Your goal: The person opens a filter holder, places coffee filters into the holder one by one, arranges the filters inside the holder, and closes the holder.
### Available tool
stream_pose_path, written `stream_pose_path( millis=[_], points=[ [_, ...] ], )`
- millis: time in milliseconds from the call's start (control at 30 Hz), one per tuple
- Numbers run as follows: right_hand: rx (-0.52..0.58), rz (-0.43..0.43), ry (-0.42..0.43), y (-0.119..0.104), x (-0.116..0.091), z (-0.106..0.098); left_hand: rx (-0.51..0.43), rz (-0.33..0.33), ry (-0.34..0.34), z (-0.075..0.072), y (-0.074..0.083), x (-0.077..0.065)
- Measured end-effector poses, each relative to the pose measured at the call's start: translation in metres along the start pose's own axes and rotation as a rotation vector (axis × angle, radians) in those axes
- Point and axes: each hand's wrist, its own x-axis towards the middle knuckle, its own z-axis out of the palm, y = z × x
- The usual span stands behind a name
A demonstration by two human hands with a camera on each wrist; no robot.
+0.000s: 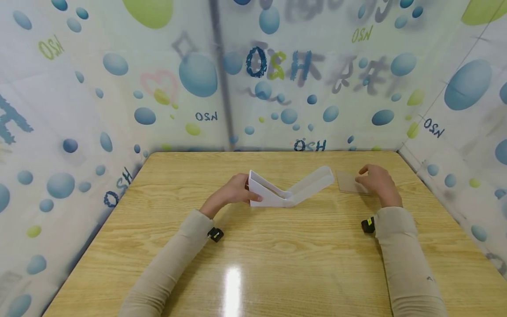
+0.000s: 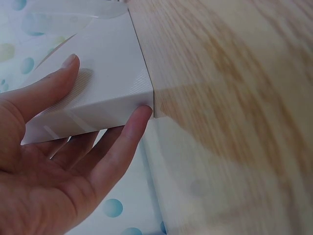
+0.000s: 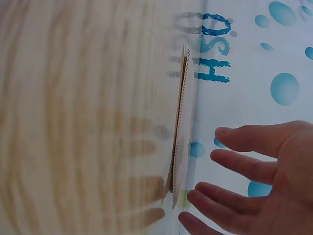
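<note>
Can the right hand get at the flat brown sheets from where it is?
Most likely yes: the right hand is open close above the flat brown sheets, with nothing seen between them.

The head view is bright and evenly lit, with a hard white glare streak (image 1: 232, 290) at lower centre on the glossy, light-brown wood-grain bench (image 1: 297, 259); its lamp is out of frame. Soft shadows edge the beige fabric sleeves (image 1: 408, 264). Blurred grey shapes mottle the drop-printed white sheet (image 1: 245, 97) in the upper part, and wide-angle stretching pulls its drops long near the sides. Both wrist views look hazier, the wood grain smeared. In the right wrist view, blue lettering reflects faintly near upper centre and dark finger shapes fall lower down.
</note>
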Motion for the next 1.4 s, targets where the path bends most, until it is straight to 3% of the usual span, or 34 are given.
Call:
stream_pose_path(
  millis=[300,1400],
  points=[
    [-0.011,0.058,-0.106,0.002,-0.0033,-0.0008,0.005,0.002,0.0,-0.0007,0.0017,-0.0014],
    [-0.039,0.088,-0.15,0.0,-0.0071,-0.0009,0.021,0.005,0.006,0.0002,0.0033,-0.0023]
  ],
)
